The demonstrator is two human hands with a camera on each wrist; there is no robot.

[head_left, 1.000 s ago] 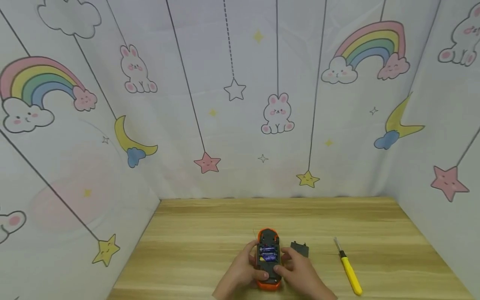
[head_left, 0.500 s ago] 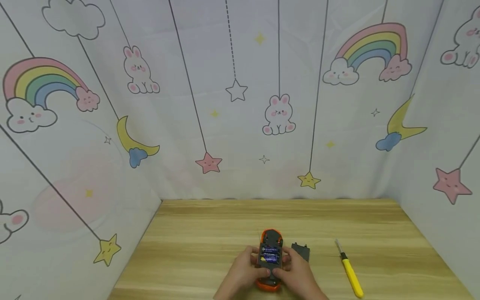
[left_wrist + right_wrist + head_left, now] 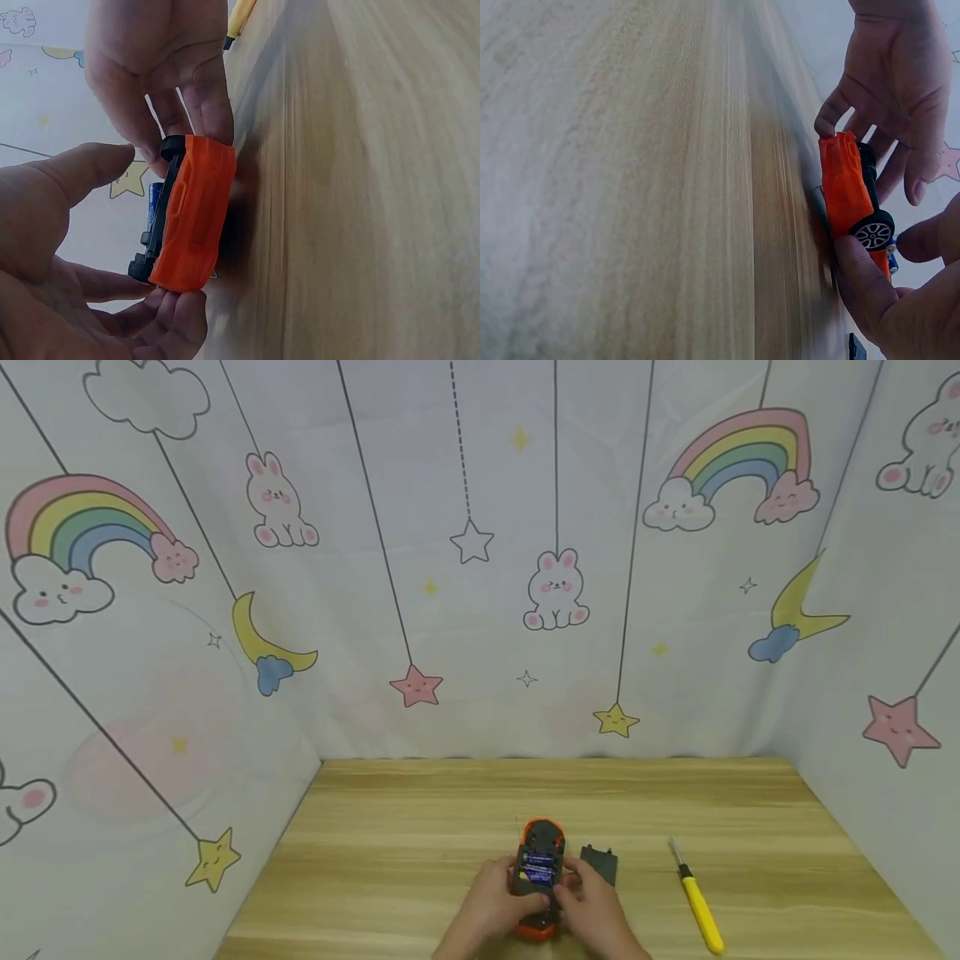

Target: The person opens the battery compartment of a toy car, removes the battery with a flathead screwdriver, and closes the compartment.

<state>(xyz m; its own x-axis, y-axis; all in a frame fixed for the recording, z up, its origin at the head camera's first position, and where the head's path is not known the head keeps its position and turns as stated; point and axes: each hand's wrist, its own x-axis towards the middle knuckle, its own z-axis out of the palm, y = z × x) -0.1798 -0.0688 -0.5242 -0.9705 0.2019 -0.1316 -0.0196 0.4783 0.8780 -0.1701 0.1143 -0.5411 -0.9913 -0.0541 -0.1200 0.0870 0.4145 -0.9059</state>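
Observation:
A toy car (image 3: 543,837) with an orange body lies upside down between both hands, its black underside facing up. Blue batteries (image 3: 536,865) sit side by side in its uncovered battery compartment. My left hand (image 3: 491,903) grips one side of the car, its thumb across the underside below the batteries. From the other side my right hand (image 3: 595,906) holds it, thumb at the lower right corner of the compartment. The left wrist view shows the orange flank (image 3: 196,217) with fingertips at both ends. A wheel (image 3: 874,231) shows beside the right fingers in the right wrist view.
Just right of the right hand, a black battery cover (image 3: 600,862) lies on the wooden table (image 3: 405,810). Farther right lies a screwdriver (image 3: 699,906) with a yellow handle, tip pointing away. A printed white curtain (image 3: 480,635) encloses the table's back and sides.
The right thumb has moved up from beside the left thumb to the compartment's lower corner. The left thumb reaches farther right across the underside. Both hands still hold the car.

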